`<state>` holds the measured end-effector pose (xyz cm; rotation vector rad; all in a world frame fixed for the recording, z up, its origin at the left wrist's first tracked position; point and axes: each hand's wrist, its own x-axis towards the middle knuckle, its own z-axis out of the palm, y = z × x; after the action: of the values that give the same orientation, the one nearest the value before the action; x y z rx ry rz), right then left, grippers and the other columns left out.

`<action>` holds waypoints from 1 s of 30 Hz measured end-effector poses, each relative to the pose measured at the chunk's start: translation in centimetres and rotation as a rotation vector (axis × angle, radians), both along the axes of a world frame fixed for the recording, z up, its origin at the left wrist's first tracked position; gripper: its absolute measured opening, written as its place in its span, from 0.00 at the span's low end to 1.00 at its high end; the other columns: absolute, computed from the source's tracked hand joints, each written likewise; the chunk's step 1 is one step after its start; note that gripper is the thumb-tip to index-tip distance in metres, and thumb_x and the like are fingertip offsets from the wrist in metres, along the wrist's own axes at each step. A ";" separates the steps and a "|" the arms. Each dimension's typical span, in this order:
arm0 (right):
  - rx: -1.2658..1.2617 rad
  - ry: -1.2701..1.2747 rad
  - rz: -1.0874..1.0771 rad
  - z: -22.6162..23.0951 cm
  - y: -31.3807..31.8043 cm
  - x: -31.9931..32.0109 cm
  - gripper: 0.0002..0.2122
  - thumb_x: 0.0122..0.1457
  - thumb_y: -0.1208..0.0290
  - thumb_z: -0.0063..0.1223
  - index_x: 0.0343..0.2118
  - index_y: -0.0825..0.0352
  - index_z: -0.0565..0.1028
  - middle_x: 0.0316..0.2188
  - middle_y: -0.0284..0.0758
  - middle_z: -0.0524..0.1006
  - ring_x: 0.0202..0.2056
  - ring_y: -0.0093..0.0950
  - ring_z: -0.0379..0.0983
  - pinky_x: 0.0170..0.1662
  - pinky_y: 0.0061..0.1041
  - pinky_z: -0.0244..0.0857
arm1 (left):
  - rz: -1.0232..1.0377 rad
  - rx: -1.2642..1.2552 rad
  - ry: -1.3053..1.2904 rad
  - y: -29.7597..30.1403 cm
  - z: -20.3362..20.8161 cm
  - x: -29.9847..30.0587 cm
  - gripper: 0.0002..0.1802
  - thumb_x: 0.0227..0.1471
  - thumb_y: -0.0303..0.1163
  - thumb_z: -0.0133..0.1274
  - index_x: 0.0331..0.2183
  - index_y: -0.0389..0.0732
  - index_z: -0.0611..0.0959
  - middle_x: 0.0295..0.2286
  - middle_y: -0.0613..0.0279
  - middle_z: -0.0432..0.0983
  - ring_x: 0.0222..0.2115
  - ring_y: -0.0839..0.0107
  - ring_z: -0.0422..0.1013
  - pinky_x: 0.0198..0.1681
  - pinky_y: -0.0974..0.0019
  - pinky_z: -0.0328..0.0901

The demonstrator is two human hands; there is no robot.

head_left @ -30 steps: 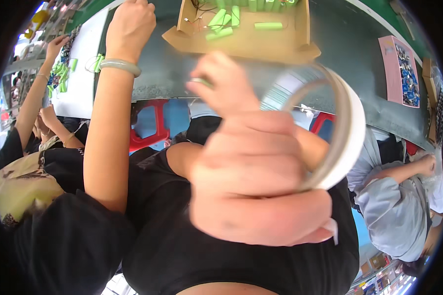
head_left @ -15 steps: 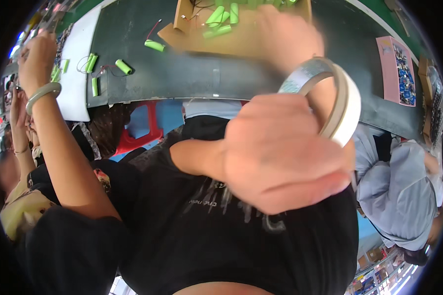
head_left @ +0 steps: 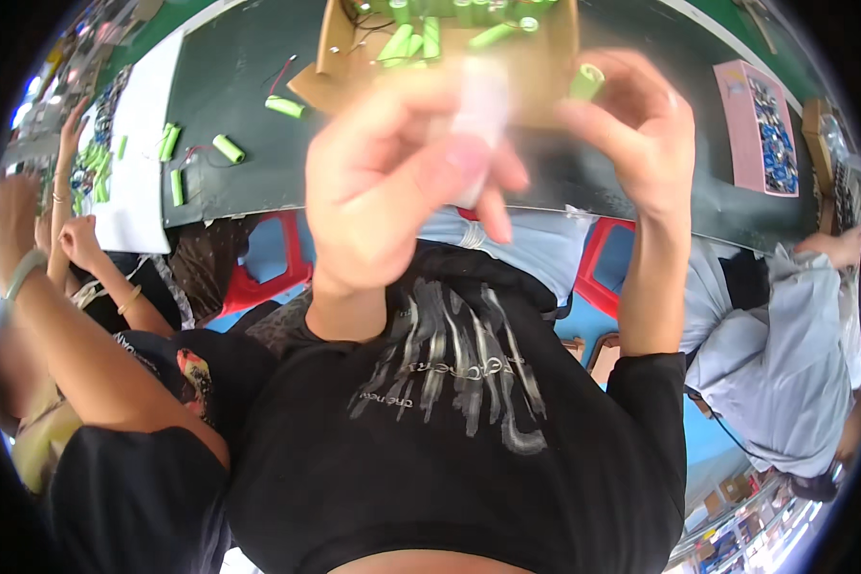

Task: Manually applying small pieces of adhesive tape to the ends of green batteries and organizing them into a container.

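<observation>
From where I stand, both forearms reach up toward the bench point(head_left: 220, 57), elbows bent. The left hand point(head_left: 359, 191), blurred, grips a white tape roll point(head_left: 484, 100), smeared and edge-on, its lower fingers dangling loose. The right hand point(head_left: 646, 124) curls round, thumb and fingers pinching a light-green cylinder point(head_left: 587, 83), end showing, before the open cardboard box point(head_left: 541, 72).

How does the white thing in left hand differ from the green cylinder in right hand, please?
The white thing is badly blurred; the green cylinder is sharper. The white thing appears longer; the green cylinder looks short, one end visible. Both are held, by the left hand and right hand respectively.
</observation>
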<state>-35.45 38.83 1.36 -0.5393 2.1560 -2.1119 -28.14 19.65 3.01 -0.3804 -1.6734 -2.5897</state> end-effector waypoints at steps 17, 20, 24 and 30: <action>0.165 0.488 0.010 0.7 1.8 4.1 0.08 0.48 0.85 0.54 0.33 0.73 0.74 0.23 0.31 0.71 0.24 0.17 0.63 0.27 0.15 0.55 | -0.227 -0.175 -0.243 3.4 -1.9 -0.5 0.10 0.55 0.28 0.48 0.38 0.35 0.76 0.20 0.62 0.72 0.14 0.79 0.67 0.16 0.78 0.61; 0.319 0.234 -0.068 1.7 1.6 4.9 0.12 0.50 0.84 0.52 0.39 0.73 0.72 0.24 0.31 0.70 0.26 0.18 0.62 0.28 0.15 0.55 | -0.196 -0.193 -0.311 3.2 -1.6 -0.6 0.10 0.55 0.30 0.48 0.37 0.35 0.78 0.19 0.61 0.72 0.13 0.79 0.66 0.15 0.78 0.60; 0.001 -0.137 0.203 1.0 3.3 5.0 0.20 0.51 0.79 0.55 0.49 0.68 0.68 0.26 0.36 0.69 0.33 0.24 0.68 0.31 0.18 0.62 | -0.192 -0.013 -0.218 2.7 -2.3 -1.2 0.11 0.58 0.29 0.42 0.38 0.34 0.76 0.24 0.50 0.74 0.11 0.75 0.65 0.14 0.75 0.61; 0.426 0.316 0.055 1.5 4.2 5.2 0.21 0.49 0.79 0.54 0.49 0.73 0.69 0.30 0.34 0.77 0.33 0.23 0.71 0.41 0.21 0.63 | -0.169 0.044 0.019 3.9 -2.1 -1.0 0.10 0.59 0.27 0.37 0.38 0.32 0.71 0.34 0.35 0.73 0.12 0.72 0.66 0.16 0.72 0.63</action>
<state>-30.28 43.04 2.90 -0.9153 2.6178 -1.5500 -29.17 23.53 0.92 -0.5662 -1.6416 -2.7253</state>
